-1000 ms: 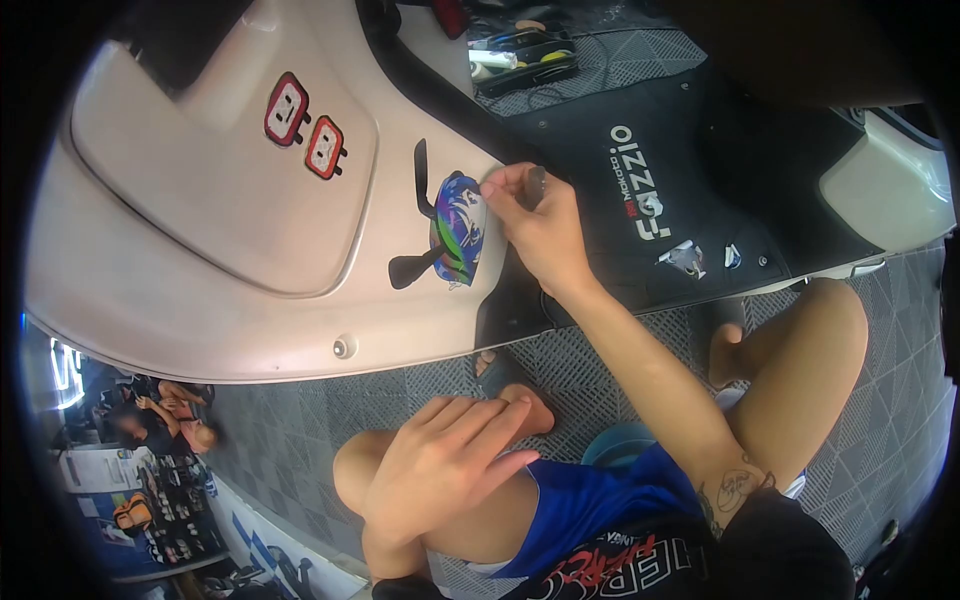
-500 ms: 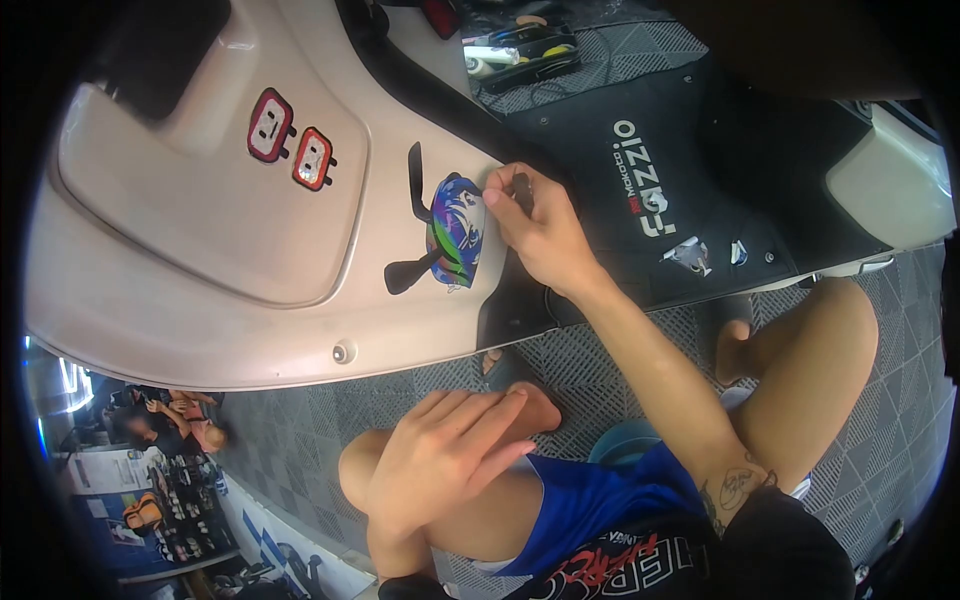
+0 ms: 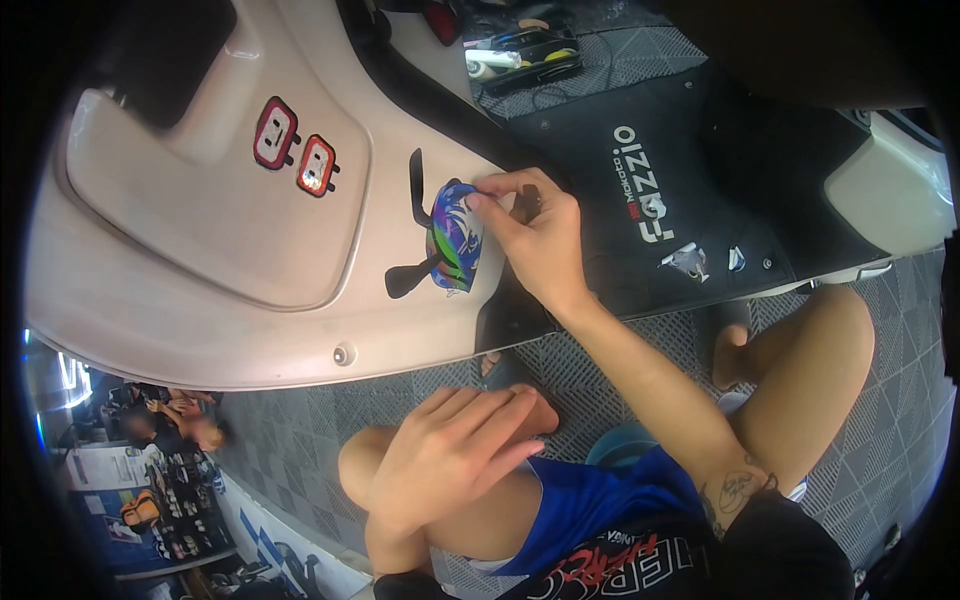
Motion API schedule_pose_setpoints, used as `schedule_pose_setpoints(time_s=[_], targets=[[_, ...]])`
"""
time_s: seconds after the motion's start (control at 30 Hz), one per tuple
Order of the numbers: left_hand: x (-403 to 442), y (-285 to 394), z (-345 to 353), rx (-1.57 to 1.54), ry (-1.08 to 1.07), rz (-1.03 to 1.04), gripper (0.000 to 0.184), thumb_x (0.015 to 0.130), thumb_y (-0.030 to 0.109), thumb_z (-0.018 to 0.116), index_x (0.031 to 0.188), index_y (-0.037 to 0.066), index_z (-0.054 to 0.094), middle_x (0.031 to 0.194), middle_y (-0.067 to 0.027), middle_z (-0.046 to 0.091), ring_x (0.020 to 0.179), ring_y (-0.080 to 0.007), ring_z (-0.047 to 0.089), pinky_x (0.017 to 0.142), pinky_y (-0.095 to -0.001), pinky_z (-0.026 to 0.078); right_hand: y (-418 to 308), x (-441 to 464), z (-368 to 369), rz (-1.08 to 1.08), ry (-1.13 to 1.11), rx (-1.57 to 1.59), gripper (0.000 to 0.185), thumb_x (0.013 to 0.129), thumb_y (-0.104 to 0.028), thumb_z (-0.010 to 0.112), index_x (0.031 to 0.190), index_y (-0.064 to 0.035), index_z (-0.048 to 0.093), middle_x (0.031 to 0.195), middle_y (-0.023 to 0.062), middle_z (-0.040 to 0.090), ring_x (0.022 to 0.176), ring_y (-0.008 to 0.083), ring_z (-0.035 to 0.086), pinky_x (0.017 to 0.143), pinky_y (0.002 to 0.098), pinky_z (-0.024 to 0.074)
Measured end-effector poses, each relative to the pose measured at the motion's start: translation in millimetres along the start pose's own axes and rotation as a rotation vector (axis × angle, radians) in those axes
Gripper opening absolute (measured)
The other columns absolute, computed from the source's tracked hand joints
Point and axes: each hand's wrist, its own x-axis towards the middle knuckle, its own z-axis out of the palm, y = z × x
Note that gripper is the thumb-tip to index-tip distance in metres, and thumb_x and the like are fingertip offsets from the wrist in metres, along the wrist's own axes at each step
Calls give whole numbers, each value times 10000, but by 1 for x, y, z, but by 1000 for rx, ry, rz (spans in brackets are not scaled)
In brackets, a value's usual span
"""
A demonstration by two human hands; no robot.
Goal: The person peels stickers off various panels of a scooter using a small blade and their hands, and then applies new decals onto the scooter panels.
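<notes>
My right hand [image 3: 545, 235] is at the colourful anime-style sticker [image 3: 455, 235] on the scooter's pale pink body panel [image 3: 380, 340]. Its thumb and forefinger pinch the sticker's right edge, where the film looks bent up from the panel. A small dark object [image 3: 527, 203], too unclear to name, sits within the curled fingers of that hand. Two black ear-like shapes [image 3: 410, 278] stick out from the sticker's left side. Away from the scooter, my left hand [image 3: 440, 450] lies over my knee, holding nothing, fingers stretched out loosely.
Two red-framed stickers [image 3: 317, 166] are on the panel. Sticker scraps [image 3: 688, 262] lie on the black footboard mat [image 3: 600, 220]. A tool tray [image 3: 525, 62] stands beyond the scooter. A blue basin [image 3: 622, 445] is by my legs; people [image 3: 175, 425] are at far left.
My right thumb and forefinger have shifted left across the sticker, and its right edge now looks bent and creased. My left hand stays on the knee.
</notes>
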Motion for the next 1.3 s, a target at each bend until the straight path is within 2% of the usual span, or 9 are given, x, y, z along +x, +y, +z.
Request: schedule_pose_setpoints(time_s=[0.13, 0.23, 0.43, 0.47, 0.53, 0.8, 1.0, 1.17, 1.3], targets=[[2, 1, 1, -4, 9, -5, 438, 793, 261, 816, 1144, 14, 731, 1008, -111, 725, 861, -286, 696, 775, -368, 553, 2, 6, 1, 5, -41, -45, 97, 873, -39, 752, 939, 27, 729, 910, 103, 684, 676, 152, 612, 592, 306, 450], [9, -3, 1, -29, 102, 46, 385, 781, 189, 823, 1109, 5, 742, 1015, -114, 726, 857, -293, 695, 782, -378, 550, -1, 7, -3, 9, -143, -137, 91, 930, -20, 684, 995, 41, 666, 885, 58, 687, 784, 86, 601, 661, 262, 471], [37, -6, -13, 358, 500, 135, 338, 749, 26, 781, 1081, -22, 741, 1060, -147, 718, 960, -315, 678, 862, -427, 523, 3, -3, -4, -92, -150, -2, 33, 944, 12, 660, 963, 27, 637, 918, 61, 635, 804, 92, 607, 660, 250, 477], [42, -6, -16, 423, 507, 104, 308, 778, 17, 764, 1083, -10, 741, 1089, -133, 712, 1022, -310, 661, 889, -426, 507, 0, -5, -5, -103, -150, 35, 46, 931, 23, 664, 960, 29, 630, 918, 81, 620, 787, 138, 613, 668, 276, 485], [56, -8, -23, 582, 451, 60, 297, 808, 20, 745, 1105, 5, 739, 1124, -111, 703, 1047, -311, 651, 902, -425, 501, -9, -9, -7, -121, -148, 103, 77, 904, 43, 672, 955, 32, 616, 918, 121, 588, 754, 230, 624, 684, 326, 500], [129, -32, -51, 907, 105, 50, 214, 859, 62, 705, 1067, 35, 745, 1233, -87, 684, 1273, -281, 557, 1063, -439, 433, -4, -15, -13, -134, -141, 145, 102, 903, 64, 662, 971, 19, 600, 930, 120, 577, 799, 228, 627, 681, 331, 507], [134, -40, -54, 993, -102, 129, 150, 774, 39, 711, 920, 14, 737, 1066, -54, 725, 1164, -230, 620, 1064, -438, 435, -4, -19, -17, -142, -167, 152, 101, 907, 76, 650, 975, 23, 596, 956, 109, 573, 837, 196, 627, 704, 309, 514], [116, -36, -44, 938, 43, 189, 120, 740, 49, 681, 854, 17, 704, 953, -52, 686, 1049, -205, 642, 1048, -456, 445, -11, -24, -31, -134, -251, 181, 99, 923, 91, 631, 980, 16, 597, 1005, 77, 567, 903, 132, 611, 719, 269, 515], [93, -31, -29, 862, 197, 144, 133, 791, 10, 710, 923, 20, 730, 1017, -46, 732, 994, -202, 689, 1020, -461, 464, -15, -32, -41, -60, -289, 243, 205, 857, 23, 713, 1034, -19, 618, 1005, 83, 608, 804, 188, 637, 673, 303, 510]])
